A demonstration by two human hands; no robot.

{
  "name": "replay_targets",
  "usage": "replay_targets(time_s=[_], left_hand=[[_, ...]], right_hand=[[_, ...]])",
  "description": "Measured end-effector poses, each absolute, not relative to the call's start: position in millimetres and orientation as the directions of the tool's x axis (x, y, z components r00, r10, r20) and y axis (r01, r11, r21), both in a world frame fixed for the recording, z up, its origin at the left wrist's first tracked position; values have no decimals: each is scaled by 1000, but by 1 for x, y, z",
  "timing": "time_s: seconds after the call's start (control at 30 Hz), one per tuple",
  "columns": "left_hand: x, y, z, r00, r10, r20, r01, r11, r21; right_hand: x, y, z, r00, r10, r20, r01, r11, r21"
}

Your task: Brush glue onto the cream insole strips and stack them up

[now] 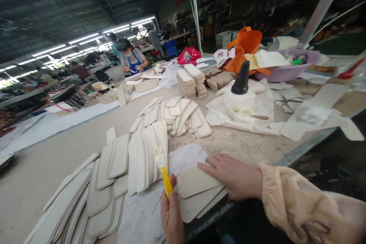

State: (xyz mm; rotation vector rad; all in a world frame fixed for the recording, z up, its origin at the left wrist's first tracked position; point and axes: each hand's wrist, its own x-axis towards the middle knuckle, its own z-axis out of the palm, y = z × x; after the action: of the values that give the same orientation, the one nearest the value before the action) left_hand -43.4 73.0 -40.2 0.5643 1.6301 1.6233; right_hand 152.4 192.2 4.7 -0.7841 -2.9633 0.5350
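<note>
My left hand (172,215) is closed around the yellow handle of a brush (166,181). White paste coats its upright bristles. This hand is also close against the left edge of a few overlapping off-white panels (196,185) with rounded corners, at the table's front edge. Over their right side lies my right hand (233,175), its fingers stretched out and spread; its thumb is hidden. To the left, many similar pieces are fanned out in overlapping rows (107,183). A thicker bundle of pale strips (147,156) stands just behind the brush.
A white tub with a black cone (241,80) stands on plastic sheeting to the right. Scissors (287,103), a purple basin (305,61) and an orange bag (247,44) lie beyond. Stacked pieces (190,80) stand mid-table. A co-worker (133,57) in a blue apron works at the far end.
</note>
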Motion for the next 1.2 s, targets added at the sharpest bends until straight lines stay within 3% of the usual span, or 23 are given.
replay_targets(time_s=[0.23, 0.33, 0.53, 0.63, 0.73, 0.8, 0.87, 1.07, 1.2], left_hand=[[-45, 74, -41, -658, 715, -238, -341, -1, 940], [-46, 76, -41, -688, 680, -253, -357, -12, 934], [-67, 79, -62, -699, 681, -220, -288, 14, 957], [-71, 79, -69, -715, 677, -175, -237, 0, 971], [-71, 78, -71, -719, 673, -174, -231, 5, 973], [-72, 79, -73, -716, 673, -185, -236, 15, 972], [-76, 79, -75, -722, 673, -163, -210, 11, 978], [-78, 81, -73, -751, 651, -111, -139, 9, 990], [-69, 81, -61, -740, 646, -189, -205, 51, 978]], right_hand=[[137, 210, 7, -934, 351, -60, 356, 910, -213], [131, 214, 6, -937, 344, -56, 347, 911, -220], [148, 202, 17, -848, 523, 90, 468, 817, -336], [182, 193, 17, -690, 704, 166, 576, 673, -464], [221, 197, -1, -288, 939, 189, 660, 338, -671], [238, 204, -17, -90, 996, 18, 585, 67, -808], [243, 209, -30, -66, 989, -134, 515, -81, -853], [211, 209, -23, -238, 966, -106, 612, 64, -788], [200, 205, -16, -312, 941, -133, 649, 109, -753]])
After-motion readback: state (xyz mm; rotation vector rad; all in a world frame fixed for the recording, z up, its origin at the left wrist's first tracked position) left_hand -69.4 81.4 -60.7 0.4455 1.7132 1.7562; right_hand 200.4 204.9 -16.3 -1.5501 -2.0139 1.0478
